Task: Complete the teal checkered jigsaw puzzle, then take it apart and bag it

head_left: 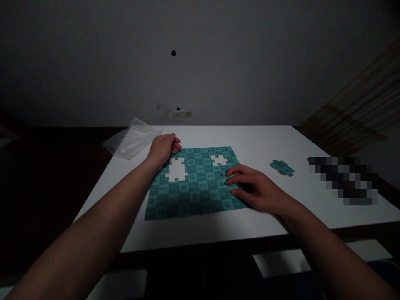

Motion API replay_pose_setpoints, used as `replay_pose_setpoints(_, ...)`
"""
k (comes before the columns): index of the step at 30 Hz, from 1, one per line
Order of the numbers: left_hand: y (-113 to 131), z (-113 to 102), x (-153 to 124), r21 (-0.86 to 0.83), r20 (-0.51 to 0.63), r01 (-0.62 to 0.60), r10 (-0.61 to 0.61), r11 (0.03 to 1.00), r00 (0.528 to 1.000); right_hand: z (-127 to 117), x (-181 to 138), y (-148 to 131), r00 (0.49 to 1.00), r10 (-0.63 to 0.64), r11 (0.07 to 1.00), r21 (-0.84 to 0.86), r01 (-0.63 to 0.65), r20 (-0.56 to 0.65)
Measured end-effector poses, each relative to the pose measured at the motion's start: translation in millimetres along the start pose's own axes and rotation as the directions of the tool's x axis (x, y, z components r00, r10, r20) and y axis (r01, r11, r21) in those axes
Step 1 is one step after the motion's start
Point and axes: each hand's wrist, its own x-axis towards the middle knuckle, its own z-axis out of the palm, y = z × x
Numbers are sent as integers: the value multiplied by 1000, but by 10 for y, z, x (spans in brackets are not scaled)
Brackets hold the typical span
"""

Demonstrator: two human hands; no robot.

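A teal checkered jigsaw puzzle [193, 191] with paw prints lies flat on the white table [250, 141]. It has two white gaps, a larger one at the upper left and a smaller one at the upper right. My left hand [163, 150] rests at the puzzle's top left corner, fingers curled onto its edge. My right hand [256, 187] lies flat on the puzzle's right side, fingers spread and pressing on the pieces there. A few loose teal pieces [282, 167] lie stacked on the table to the right of my right hand.
A crumpled clear plastic bag [133, 139] sits at the table's far left corner. A blurred dark object [343, 179] lies near the right edge. A wall with a socket plate [182, 113] stands behind the table. The room is dim.
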Motion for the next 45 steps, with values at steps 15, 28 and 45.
replay_pose_setpoints(15, -5, -17, 5, 13, 3, -4, 4, 1000, 1000, 80, -63, -112, 988, -126, 949, -280, 147, 90)
replay_pose_setpoints(28, 10, -16, 16, 8, 3, 1, -1, 1000, 1000, -651, -391, 496, 847, 307, 581, -619, -528, -434)
replay_pose_setpoints(45, -45, -18, 27, 29, 47, -42, 40, 999, 998, -772, -469, 492, 915, 333, 849, -350, -395, -226)
